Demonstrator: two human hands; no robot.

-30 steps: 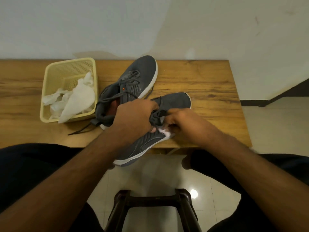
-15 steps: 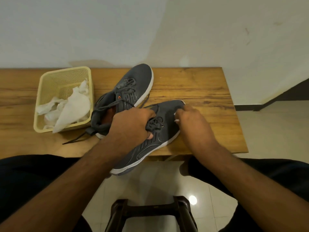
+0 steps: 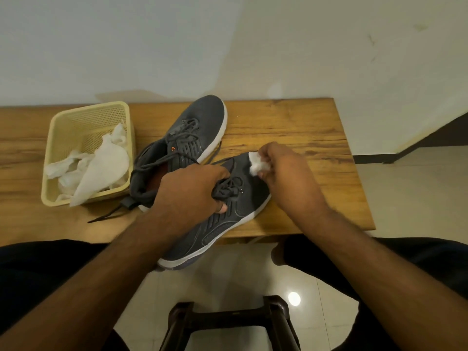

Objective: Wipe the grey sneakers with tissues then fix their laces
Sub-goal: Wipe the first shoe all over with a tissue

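Fingers of the left hand [image 3: 192,191] are curled over the laced middle of the nearer grey sneaker [image 3: 228,214], which is gripped with its heel hanging past the front edge of the wooden table [image 3: 291,122], while a crumpled white tissue [image 3: 255,164] is pinched by the fingers of the right hand [image 3: 286,171] and pressed against that sneaker's toe. Beyond the left fingers the second grey sneaker [image 3: 200,127] is seen lying on the table with its laces [image 3: 162,160] loose, and further left a yellow basket [image 3: 63,117] with used tissues [image 3: 101,165] is set, just beside that sneaker's heel.
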